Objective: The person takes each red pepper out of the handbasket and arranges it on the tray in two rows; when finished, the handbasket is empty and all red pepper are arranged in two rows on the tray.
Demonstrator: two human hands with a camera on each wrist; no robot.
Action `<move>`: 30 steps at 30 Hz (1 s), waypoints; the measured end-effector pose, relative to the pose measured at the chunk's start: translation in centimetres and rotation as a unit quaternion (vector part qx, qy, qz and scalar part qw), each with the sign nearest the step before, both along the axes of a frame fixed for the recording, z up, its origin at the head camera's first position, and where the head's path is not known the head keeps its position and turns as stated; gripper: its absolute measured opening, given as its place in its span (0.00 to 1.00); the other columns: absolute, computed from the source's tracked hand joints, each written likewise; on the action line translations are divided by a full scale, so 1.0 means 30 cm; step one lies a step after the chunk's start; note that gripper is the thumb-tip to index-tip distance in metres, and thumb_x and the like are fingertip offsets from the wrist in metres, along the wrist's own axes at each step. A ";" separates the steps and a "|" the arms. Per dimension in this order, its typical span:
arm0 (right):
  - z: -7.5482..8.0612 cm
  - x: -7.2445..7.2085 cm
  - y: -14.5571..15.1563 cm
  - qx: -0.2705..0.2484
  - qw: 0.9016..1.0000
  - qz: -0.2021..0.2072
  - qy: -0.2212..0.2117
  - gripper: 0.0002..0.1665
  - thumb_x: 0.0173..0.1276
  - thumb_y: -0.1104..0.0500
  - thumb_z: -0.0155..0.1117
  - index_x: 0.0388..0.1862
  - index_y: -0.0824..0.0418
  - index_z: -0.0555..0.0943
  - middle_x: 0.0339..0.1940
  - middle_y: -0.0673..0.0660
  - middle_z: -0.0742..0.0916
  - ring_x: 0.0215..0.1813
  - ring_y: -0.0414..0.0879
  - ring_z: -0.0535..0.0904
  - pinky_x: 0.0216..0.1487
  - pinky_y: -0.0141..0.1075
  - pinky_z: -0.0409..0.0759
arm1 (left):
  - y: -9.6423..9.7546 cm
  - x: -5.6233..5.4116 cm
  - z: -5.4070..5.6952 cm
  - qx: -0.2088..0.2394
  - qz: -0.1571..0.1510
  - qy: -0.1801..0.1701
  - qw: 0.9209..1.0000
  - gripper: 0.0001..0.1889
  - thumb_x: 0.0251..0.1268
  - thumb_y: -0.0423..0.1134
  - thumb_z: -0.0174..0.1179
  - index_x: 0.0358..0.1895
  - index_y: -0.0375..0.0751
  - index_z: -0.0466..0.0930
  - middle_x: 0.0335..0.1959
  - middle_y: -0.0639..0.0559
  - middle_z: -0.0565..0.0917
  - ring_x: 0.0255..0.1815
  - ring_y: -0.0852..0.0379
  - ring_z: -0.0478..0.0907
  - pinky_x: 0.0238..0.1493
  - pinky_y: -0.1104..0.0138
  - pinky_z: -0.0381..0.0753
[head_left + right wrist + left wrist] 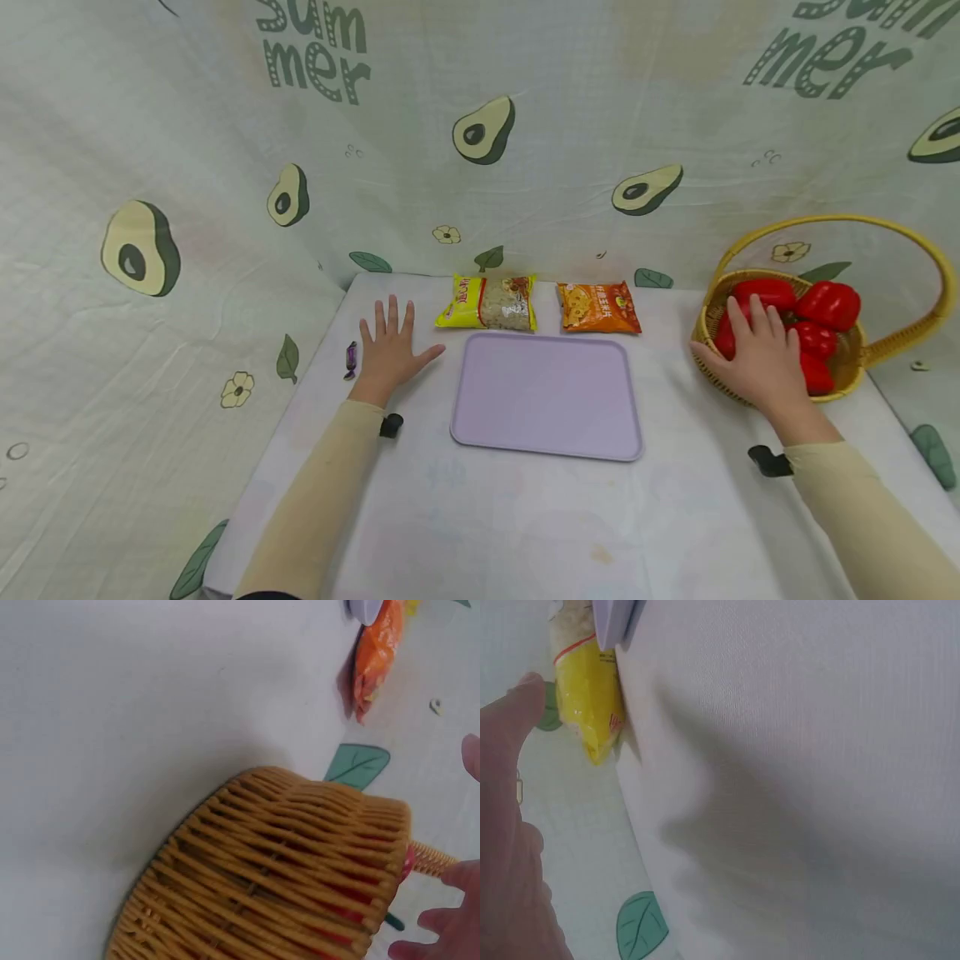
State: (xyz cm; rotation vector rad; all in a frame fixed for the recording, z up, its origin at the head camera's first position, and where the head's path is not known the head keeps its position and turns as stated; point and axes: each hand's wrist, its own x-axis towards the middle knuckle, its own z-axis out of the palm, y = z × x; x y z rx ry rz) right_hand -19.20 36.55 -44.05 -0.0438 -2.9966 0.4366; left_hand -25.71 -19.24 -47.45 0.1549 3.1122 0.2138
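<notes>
My left hand (390,354) is spread flat over the table's left part, with a small purple-wrapped candy (351,360) beside it. In the left wrist view its thumb points toward a yellow snack bag (589,697), and its shadow falls on the table. My right hand (765,358) reaches over the near-left rim of a wicker basket (855,367) holding several red bell peppers (828,306). Its fingers are extended above the peppers, overlapping them in the head view. From the right wrist, the basket's woven side fills the lower middle, with fingertips past the rim.
A lilac tray (547,396) lies mid-table between the hands. Behind it are the yellow bag (487,302) and an orange snack packet (598,307). The basket's tall handle (941,292) leans out to the right. A printed cloth (570,142) hangs behind the table.
</notes>
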 end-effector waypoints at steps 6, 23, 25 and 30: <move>0.004 0.020 0.037 -0.022 0.999 -0.013 0.024 0.62 0.67 0.32 0.63 0.84 0.62 0.46 0.80 0.76 0.51 0.77 0.77 0.46 0.64 0.79 0.52 | 0.007 0.003 -0.006 0.024 -0.013 -0.008 1.000 0.55 0.66 0.76 0.49 0.84 0.49 0.35 0.83 0.40 0.28 0.82 0.38 0.22 0.76 0.37 0.28; 0.000 0.033 0.113 -0.080 0.996 -0.031 -0.034 0.55 0.72 0.36 0.61 0.83 0.63 0.49 0.72 0.82 0.59 0.70 0.80 0.55 0.54 0.80 0.65 | 0.033 0.041 -0.054 0.127 -0.035 0.002 0.991 0.45 0.70 0.65 0.56 0.82 0.46 0.53 0.77 0.37 0.63 0.74 0.34 0.63 0.73 0.41 0.62; -0.002 0.030 0.120 -0.082 0.996 -0.029 -0.035 0.53 0.73 0.40 0.62 0.83 0.64 0.49 0.72 0.82 0.59 0.70 0.80 0.55 0.55 0.79 0.64 | 0.035 0.046 -0.061 0.135 -0.038 -0.009 0.990 0.45 0.70 0.65 0.57 0.82 0.45 0.54 0.77 0.36 0.64 0.75 0.35 0.62 0.73 0.41 0.61; -0.003 0.029 0.130 -0.081 0.995 -0.029 -0.052 0.52 0.73 0.41 0.61 0.82 0.67 0.51 0.70 0.84 0.61 0.68 0.81 0.57 0.57 0.79 0.64 | 0.034 0.053 -0.091 0.145 -0.062 -0.027 0.987 0.44 0.70 0.65 0.57 0.80 0.42 0.59 0.75 0.37 0.66 0.75 0.37 0.63 0.74 0.43 0.62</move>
